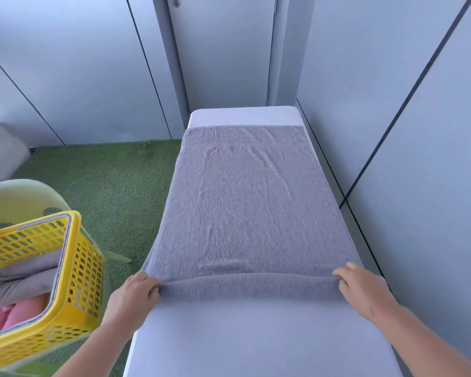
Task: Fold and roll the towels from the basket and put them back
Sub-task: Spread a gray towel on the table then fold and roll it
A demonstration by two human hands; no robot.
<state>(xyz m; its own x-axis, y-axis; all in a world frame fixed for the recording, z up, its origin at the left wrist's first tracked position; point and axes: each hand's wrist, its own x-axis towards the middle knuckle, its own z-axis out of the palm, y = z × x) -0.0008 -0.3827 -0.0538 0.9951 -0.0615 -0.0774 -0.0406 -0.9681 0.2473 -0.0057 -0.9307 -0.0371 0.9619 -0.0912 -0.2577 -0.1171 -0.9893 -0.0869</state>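
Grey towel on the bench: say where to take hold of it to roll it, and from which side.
Take the grey towel at its two near corners, coming from the near end. It lies flat along the white bench, and its near edge is already turned into a low roll. The left hand and right hand each have a grip there.

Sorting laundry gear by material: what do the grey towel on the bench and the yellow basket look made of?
The spread grey towel looks like cotton terry: matte, nubby pile, soft wrinkles, a woven band near the far end. The yellow perforated basket looks like moulded plastic: smooth, slightly glossy, with regular punched holes.
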